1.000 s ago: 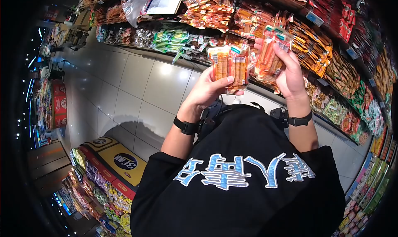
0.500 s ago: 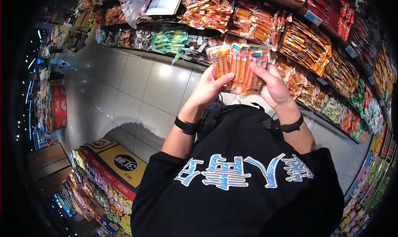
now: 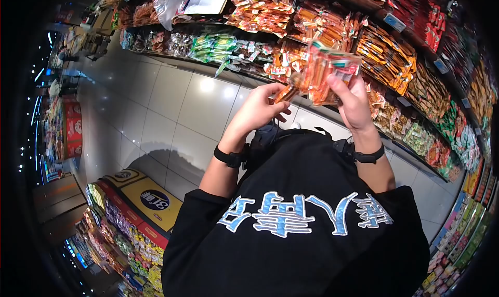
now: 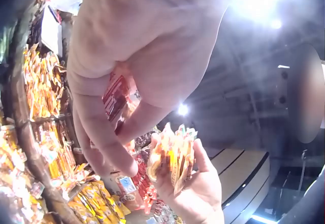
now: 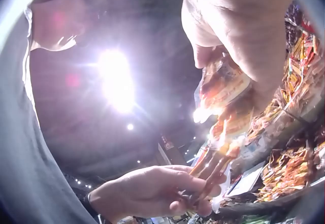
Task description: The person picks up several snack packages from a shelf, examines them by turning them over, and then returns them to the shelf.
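In the head view my right hand (image 3: 355, 103) grips a bundle of clear-wrapped snack packets (image 3: 321, 77), with orange-red sticks inside and green-and-white labels, thumb across the front. To its left, my left hand (image 3: 260, 109) pinches a snack packet turned edge-on (image 3: 286, 93), its top close to the bundle. The right wrist view has the left hand (image 5: 152, 187) holding thin brown-orange packets (image 5: 209, 172) below the right hand's packet (image 5: 223, 89). From the left wrist, the bundle (image 4: 175, 155) appears as several layers in the right hand.
Beyond the hands, shelf bins hold heaps of orange (image 3: 387, 58), green (image 3: 213, 50) and red packets (image 3: 416, 16). A white box (image 3: 208, 0) lies on the shelf at the top. A yellow-and-red display stand (image 3: 150, 198) with sweets is at lower left, on the tiled floor (image 3: 197, 99).
My hands first held packets apart, then brought them side by side. Now the right hand holds a bundle farther right, and the packet in the left hand has turned edge-on.
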Action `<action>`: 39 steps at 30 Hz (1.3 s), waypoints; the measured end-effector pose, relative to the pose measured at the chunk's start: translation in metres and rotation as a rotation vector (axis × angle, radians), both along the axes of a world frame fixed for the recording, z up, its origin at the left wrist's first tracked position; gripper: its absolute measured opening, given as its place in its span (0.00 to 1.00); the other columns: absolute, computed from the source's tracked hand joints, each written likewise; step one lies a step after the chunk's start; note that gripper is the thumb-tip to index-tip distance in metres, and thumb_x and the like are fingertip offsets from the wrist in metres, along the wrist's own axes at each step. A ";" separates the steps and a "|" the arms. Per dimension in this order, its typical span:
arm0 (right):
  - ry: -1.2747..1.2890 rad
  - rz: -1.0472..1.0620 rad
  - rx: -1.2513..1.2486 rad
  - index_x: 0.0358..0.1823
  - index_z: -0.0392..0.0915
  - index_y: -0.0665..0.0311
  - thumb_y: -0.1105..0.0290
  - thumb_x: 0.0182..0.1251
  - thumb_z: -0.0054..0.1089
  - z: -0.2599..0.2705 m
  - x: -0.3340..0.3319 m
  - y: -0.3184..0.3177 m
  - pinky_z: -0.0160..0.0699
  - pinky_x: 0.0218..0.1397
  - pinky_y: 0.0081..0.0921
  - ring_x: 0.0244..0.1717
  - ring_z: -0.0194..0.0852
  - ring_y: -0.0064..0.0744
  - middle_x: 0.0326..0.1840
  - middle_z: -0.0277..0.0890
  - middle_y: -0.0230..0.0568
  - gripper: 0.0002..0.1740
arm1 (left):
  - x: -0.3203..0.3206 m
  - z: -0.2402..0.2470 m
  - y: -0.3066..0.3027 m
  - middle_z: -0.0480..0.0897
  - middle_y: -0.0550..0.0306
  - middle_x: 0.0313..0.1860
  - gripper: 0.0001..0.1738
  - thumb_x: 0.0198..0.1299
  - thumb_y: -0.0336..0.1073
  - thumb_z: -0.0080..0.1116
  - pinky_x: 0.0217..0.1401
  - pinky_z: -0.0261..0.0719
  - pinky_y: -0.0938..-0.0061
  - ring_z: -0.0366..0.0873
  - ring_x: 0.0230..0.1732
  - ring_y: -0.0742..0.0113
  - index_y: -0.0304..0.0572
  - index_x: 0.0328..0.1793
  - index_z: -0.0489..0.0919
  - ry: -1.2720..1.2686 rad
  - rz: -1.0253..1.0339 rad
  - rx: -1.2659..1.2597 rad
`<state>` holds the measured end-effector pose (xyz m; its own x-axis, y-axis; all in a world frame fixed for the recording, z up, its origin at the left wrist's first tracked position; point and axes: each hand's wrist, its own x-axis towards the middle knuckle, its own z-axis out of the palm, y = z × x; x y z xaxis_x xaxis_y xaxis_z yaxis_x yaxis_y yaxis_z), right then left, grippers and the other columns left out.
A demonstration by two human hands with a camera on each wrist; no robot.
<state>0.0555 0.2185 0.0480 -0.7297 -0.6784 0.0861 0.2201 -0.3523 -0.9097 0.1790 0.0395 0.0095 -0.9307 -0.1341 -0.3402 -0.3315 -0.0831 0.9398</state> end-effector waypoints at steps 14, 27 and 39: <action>0.146 0.212 0.198 0.60 0.69 0.70 0.70 0.71 0.59 0.004 -0.008 -0.001 0.73 0.59 0.26 0.54 0.74 0.23 0.53 0.78 0.37 0.20 | 0.006 0.022 -0.011 0.83 0.57 0.41 0.26 0.57 0.26 0.68 0.26 0.73 0.86 0.82 0.33 0.74 0.35 0.62 0.73 0.242 0.176 0.150; 0.065 0.252 0.188 0.60 0.70 0.70 0.67 0.70 0.60 0.007 -0.006 0.005 0.73 0.59 0.26 0.53 0.74 0.22 0.53 0.77 0.38 0.22 | 0.006 0.006 -0.023 0.84 0.52 0.43 0.20 0.68 0.33 0.57 0.40 0.82 0.77 0.81 0.34 0.71 0.27 0.62 0.75 0.337 0.192 0.486; 0.348 0.116 0.185 0.71 0.57 0.70 0.73 0.67 0.60 -0.029 -0.013 -0.038 0.67 0.68 0.31 0.63 0.70 0.31 0.62 0.71 0.45 0.33 | -0.019 -0.004 -0.020 0.82 0.60 0.30 0.14 0.71 0.36 0.54 0.35 0.80 0.80 0.81 0.29 0.74 0.32 0.55 0.79 0.095 0.282 0.412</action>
<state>0.0426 0.1807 0.0187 -0.5961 -0.7819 0.1826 -0.0829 -0.1663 -0.9826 0.1603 0.0194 0.0054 -0.9070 -0.2571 -0.3336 -0.1574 -0.5276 0.8348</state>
